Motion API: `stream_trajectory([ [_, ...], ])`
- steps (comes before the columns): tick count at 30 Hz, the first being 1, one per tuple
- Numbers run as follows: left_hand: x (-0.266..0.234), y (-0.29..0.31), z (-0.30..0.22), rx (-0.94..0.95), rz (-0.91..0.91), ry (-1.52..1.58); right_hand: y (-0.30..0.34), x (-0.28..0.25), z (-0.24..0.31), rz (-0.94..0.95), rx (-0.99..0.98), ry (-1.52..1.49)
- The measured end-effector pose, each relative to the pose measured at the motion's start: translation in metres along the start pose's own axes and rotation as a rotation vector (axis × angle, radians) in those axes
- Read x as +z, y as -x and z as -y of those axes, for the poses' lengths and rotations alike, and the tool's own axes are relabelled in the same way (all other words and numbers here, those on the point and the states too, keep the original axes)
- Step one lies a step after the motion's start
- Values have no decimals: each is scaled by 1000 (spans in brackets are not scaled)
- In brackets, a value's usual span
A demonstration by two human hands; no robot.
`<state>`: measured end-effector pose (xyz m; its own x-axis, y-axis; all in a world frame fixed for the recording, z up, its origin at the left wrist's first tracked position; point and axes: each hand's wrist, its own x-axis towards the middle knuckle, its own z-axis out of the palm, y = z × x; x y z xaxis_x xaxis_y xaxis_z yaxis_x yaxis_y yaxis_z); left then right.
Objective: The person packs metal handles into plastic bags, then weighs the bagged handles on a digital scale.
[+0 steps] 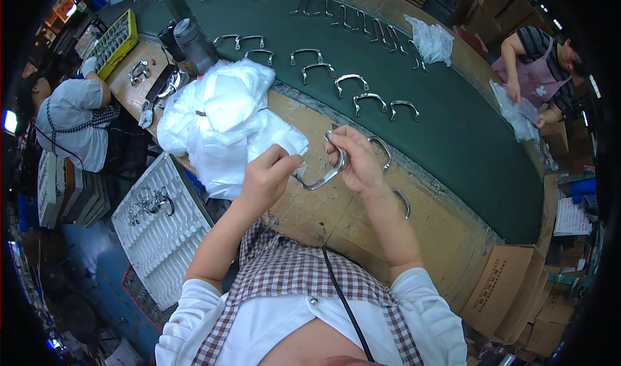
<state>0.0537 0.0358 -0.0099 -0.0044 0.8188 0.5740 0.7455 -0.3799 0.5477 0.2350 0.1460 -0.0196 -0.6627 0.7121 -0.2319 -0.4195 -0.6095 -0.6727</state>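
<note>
A curved, shiny metal handle (325,179) is held up over the cardboard-covered bench between my two hands. My left hand (266,179) pinches it near its left end, fingers closed. On its other end, the fingers of my right hand (354,160) are wrapped round the metal. Just beyond my right hand another curved handle (386,154) lies partly hidden, and a further handle (403,203) rests to the right of my right wrist. A large pile of thin white plastic bags (220,117) sits against my left hand's far side.
Rows of handles (352,81) lie on the green belt (446,146). Left of me stands a white ridged tray (162,236) with metal parts; a dark bottle (194,42) stands behind the bags. Cardboard box (504,291) at right. Co-workers sit left (74,123) and far right (537,68).
</note>
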Motion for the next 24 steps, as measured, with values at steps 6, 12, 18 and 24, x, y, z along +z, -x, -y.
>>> stream_trajectory([
  [6, 11, 0, -16, 166, 96, -117, 47, 6, -21, -193, -262, 120],
  [12, 48, 14, -51, -218, -39, 237, 63, -18, -41, 40, -1273, 1592],
  [18, 53, 23, -28, 92, 78, 24, 73, -45, -40, 131, -1033, 1835],
  [24, 54, 24, 55, -129, 261, -647, 24, -70, -32, 430, -714, 1678],
])
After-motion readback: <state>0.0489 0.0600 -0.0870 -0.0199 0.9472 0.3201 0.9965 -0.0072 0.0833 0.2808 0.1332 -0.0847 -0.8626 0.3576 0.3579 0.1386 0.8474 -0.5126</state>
